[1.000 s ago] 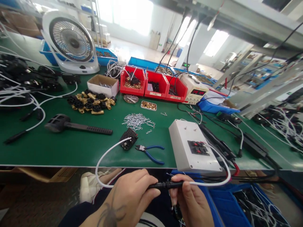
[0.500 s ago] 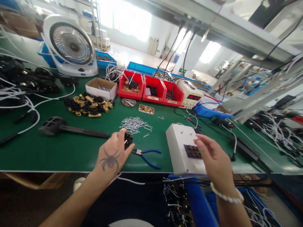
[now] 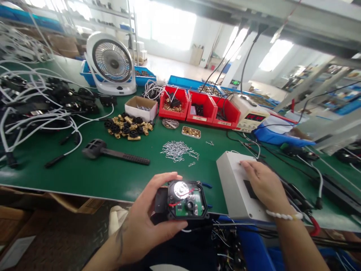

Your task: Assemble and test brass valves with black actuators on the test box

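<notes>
My left hand (image 3: pixel 149 216) grips an open black housing (image 3: pixel 166 205) by its sides, thumb below and fingers above. Inside it show a green circuit board (image 3: pixel 194 207), a round silvery part and a red wire. My right hand (image 3: pixel 263 186) rests over a grey control box (image 3: pixel 232 184), its fingers drawn together at the top face where two small toggle switches stood; what the fingertips hold is hidden. Behind the housing, only the blue handles of the pliers (image 3: pixel 208 185) show. Beyond lies a pile of wire clips (image 3: pixel 176 150).
A black mallet (image 3: pixel 113 152) lies left of the clips. Behind are brass fittings (image 3: pixel 126 126), a white carton (image 3: pixel 141 109), a tray of small brass parts (image 3: pixel 191 131), red bins (image 3: pixel 201 107), a power supply (image 3: pixel 249 114) and a fan (image 3: pixel 113 62). White cables (image 3: pixel 56 113) tangle at left.
My left hand has lifted the black housing off the bench toward me and turned its open side into view. My right hand has come down onto the control box. The view has swung left.
</notes>
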`<state>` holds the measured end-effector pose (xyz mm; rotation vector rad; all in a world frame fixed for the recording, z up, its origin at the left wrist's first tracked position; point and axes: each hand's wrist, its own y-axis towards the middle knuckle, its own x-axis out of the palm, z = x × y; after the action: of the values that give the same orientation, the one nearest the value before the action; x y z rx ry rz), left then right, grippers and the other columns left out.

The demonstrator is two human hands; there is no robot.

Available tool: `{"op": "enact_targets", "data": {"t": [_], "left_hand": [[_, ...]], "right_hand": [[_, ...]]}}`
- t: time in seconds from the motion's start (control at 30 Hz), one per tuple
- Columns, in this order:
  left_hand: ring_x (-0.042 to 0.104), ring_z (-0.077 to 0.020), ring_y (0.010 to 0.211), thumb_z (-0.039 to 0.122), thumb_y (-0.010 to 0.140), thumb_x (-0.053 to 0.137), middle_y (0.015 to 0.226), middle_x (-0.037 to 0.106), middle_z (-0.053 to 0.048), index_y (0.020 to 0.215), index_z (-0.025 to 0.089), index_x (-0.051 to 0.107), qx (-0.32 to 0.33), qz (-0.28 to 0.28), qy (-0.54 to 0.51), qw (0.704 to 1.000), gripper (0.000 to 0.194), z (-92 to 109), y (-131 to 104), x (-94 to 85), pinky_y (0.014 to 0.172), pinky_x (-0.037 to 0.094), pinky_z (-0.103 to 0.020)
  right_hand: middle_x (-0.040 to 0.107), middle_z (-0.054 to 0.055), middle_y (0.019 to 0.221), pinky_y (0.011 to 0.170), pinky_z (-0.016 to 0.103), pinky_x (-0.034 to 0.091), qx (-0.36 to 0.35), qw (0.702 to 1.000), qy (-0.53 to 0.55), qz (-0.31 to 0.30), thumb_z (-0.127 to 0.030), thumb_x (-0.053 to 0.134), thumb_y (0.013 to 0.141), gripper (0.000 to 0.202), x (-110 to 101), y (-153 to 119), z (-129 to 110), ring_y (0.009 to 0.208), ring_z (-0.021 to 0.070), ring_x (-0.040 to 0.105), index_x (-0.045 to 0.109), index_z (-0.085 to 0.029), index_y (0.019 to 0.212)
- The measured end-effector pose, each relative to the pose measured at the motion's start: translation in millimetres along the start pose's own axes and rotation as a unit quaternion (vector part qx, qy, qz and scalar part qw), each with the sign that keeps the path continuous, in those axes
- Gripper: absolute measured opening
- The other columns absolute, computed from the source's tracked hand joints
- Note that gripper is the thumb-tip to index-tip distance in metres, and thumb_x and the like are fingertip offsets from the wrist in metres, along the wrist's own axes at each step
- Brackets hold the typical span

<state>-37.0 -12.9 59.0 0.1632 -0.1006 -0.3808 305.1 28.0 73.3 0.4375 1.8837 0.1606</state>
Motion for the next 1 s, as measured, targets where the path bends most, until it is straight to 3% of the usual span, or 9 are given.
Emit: {"op": "enact_targets", "data": {"t": [0.13,0.27,0.33,0.43,0.5,0.57,0.7,0.83,1.0], "left_hand": [[0.055,-0.0151,0.121,0.021,0.076,0.082,0.133,0.053,0.005,0.129,0.043,0.051,0.045,-0.010,-0.011,0.999,0.065,3,-2,-0.6,0.102,0.045,-0.019],[0.054,-0.0156,0.122,0.025,0.075,0.083,0.131,0.056,0.004,0.129,0.041,0.051,0.069,-0.013,-0.023,0.997,0.064,0,-4,0.3,0.105,0.043,-0.019],[0.055,-0.0161,0.122,0.028,0.074,0.084,0.130,0.058,0.004,0.129,0.041,0.052,0.078,-0.016,-0.022,0.997,0.065,-1,-5,1.9,0.105,0.043,-0.020],[0.055,-0.0173,0.123,0.034,0.073,0.084,0.131,0.060,0.004,0.131,0.043,0.050,0.085,-0.028,-0.013,0.996,0.068,-3,-5,3.9,0.104,0.044,-0.022],[0.056,-0.0179,0.123,0.039,0.076,0.081,0.132,0.060,0.004,0.133,0.044,0.048,0.086,-0.043,0.009,0.995,0.066,-3,-5,4.0,0.105,0.045,-0.024],[0.053,-0.0198,0.126,0.047,0.078,0.076,0.135,0.058,0.002,0.135,0.044,0.046,0.102,-0.053,0.045,0.992,0.065,-1,-5,2.5,0.107,0.044,-0.028],[0.045,-0.0211,0.133,0.056,0.090,0.055,0.139,0.051,-0.002,0.136,0.036,0.048,0.161,-0.063,0.147,0.974,0.050,6,-1,-2.4,0.110,0.040,-0.031],[0.052,-0.0148,0.119,0.028,0.100,0.049,0.123,0.057,-0.003,0.112,0.024,0.058,0.189,-0.062,0.222,0.955,0.015,8,6,-3.9,0.102,0.042,-0.023],[0.057,-0.0143,0.111,0.023,0.099,0.050,0.115,0.056,-0.004,0.091,0.021,0.059,0.163,-0.040,0.208,0.963,0.013,3,17,-6.4,0.096,0.046,-0.022]], "right_hand": [[0.073,0.018,0.099,0.089,0.054,0.049,-0.018,0.999,-0.016,0.039,-0.059,0.038,0.090,0.053,-4,0,-3,0.099,0.0355,0.065,0.070,-0.016,0.091],[0.069,0.015,0.112,0.097,0.050,0.047,-0.042,0.990,0.035,0.128,-0.057,0.046,0.093,0.047,-14,-30,-34,0.106,0.0306,0.062,0.067,-0.019,0.109],[0.069,0.009,0.113,0.089,0.039,0.054,-0.075,0.978,0.184,0.067,-0.057,0.054,0.091,0.046,-13,-56,-59,0.094,0.0230,0.067,0.061,-0.026,0.124],[0.063,0.006,0.132,0.090,0.030,0.057,-0.136,0.903,0.396,-0.100,-0.069,0.063,0.074,0.082,-1,-93,-96,0.105,0.0215,0.067,0.041,-0.036,0.146],[0.061,0.005,0.136,0.097,0.025,0.053,-0.147,0.866,0.458,-0.137,-0.062,0.071,0.071,0.086,8,-106,-112,0.115,0.0211,0.065,0.039,-0.037,0.147],[0.063,0.002,0.133,0.099,0.022,0.050,-0.144,0.849,0.489,-0.137,-0.054,0.075,0.074,0.076,14,-110,-121,0.118,0.0197,0.063,0.044,-0.037,0.142],[0.066,-0.001,0.128,0.098,0.021,0.051,-0.132,0.867,0.459,-0.140,-0.049,0.079,0.073,0.068,15,-106,-124,0.116,0.0180,0.065,0.051,-0.040,0.134],[0.068,0.000,0.125,0.098,0.023,0.052,-0.136,0.894,0.403,-0.140,-0.045,0.083,0.070,0.071,20,-106,-123,0.113,0.0195,0.066,0.052,-0.038,0.133],[0.069,0.006,0.124,0.097,0.032,0.054,-0.084,0.899,0.405,-0.142,-0.045,0.082,0.070,0.065,44,-104,-123,0.113,0.0256,0.066,0.059,-0.027,0.128]]}}
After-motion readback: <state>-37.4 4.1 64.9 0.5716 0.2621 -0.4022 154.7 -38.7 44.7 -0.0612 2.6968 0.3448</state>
